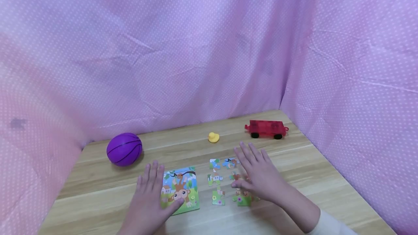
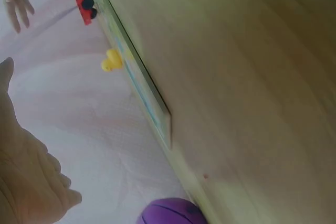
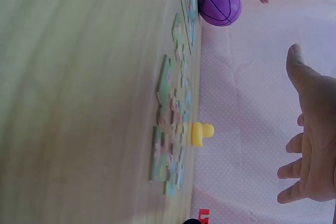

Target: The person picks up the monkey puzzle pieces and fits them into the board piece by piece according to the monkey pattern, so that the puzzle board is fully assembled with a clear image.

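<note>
My left hand (image 1: 148,198), fingers straight, hovers over the left side of a monkey picture board (image 1: 187,191); the left wrist view shows a gap between hand and board. The right hand (image 1: 261,175) is held spread above loose jigsaw pieces (image 1: 218,196) and covers some of them in the head view. Both hands are empty. The pieces lie apart on the table in rough rows, printed with green grass, flowers, a house and parts of a monkey. In the right wrist view the right hand (image 3: 317,140) is well clear of the pieces (image 3: 165,77).
A purple ball (image 1: 125,149) sits at the back left of the wooden table (image 1: 183,144). Behind the pieces stands a small yellow rubber duck (image 1: 213,137). A red toy wagon (image 1: 266,129) with black wheels is at the back right. Pink dotted cloth (image 1: 196,53) hangs around the table.
</note>
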`<state>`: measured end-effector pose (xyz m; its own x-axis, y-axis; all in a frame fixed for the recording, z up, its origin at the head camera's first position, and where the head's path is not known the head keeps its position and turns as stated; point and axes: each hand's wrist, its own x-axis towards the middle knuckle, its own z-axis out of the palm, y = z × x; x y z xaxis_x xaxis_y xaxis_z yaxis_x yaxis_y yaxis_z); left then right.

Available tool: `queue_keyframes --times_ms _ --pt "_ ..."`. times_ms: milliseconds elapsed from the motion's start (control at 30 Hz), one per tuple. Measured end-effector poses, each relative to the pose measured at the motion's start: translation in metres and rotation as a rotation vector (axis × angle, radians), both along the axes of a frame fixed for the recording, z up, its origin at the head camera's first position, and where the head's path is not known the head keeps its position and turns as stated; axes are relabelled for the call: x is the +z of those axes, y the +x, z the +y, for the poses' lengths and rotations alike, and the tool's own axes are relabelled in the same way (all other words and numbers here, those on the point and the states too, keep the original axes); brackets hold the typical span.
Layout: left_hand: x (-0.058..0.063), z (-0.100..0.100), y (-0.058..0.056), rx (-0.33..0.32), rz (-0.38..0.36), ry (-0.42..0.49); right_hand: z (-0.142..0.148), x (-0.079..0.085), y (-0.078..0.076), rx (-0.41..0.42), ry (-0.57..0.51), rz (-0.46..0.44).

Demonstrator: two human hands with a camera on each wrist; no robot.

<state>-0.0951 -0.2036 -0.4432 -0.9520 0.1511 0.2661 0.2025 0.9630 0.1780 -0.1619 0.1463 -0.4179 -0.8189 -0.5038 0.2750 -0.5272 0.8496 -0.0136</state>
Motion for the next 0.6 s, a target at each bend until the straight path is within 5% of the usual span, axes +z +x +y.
queue_keyframes --times_ms 200,433,600 --pt "-0.002 -0.018 -0.001 0.005 -0.063 0.067 -0.002 0.01 -0.009 0.005 -0.047 -0.039" --pt "-0.001 -0.036 -0.004 0.025 -0.309 0.247 -0.009 0.013 -0.031 0.039 -0.146 -0.081" --pt "-0.006 -0.046 -0.007 0.037 -0.445 0.289 -0.016 0.017 -0.047 0.02 -0.188 -0.217"
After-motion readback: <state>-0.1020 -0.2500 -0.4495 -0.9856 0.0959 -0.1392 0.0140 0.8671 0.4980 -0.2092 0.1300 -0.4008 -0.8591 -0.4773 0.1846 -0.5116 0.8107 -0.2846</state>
